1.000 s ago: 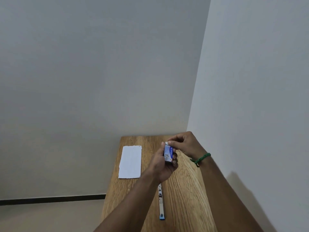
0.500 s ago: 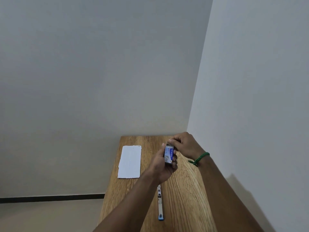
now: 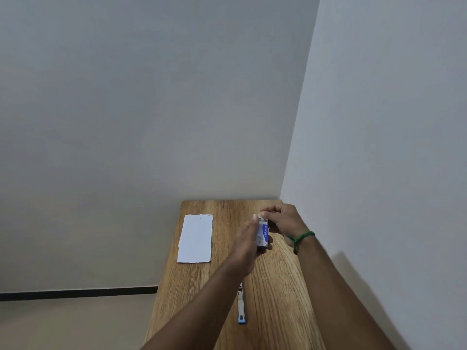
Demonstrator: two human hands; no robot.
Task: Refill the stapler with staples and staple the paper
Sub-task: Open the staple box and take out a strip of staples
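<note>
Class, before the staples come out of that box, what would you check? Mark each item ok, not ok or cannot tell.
1. Staple box gripped in the left hand: ok.
2. Right hand pinches the box's top end: ok.
3. Box open, staples showing: cannot tell.
4. Stapler lies on the table, untouched: ok.
5. Paper lies flat, apart from both hands: ok.

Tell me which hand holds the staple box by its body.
The left hand, wrapped round the blue-and-white staple box; the right hand, wearing the green wristband, only pinches at its top end.
</note>
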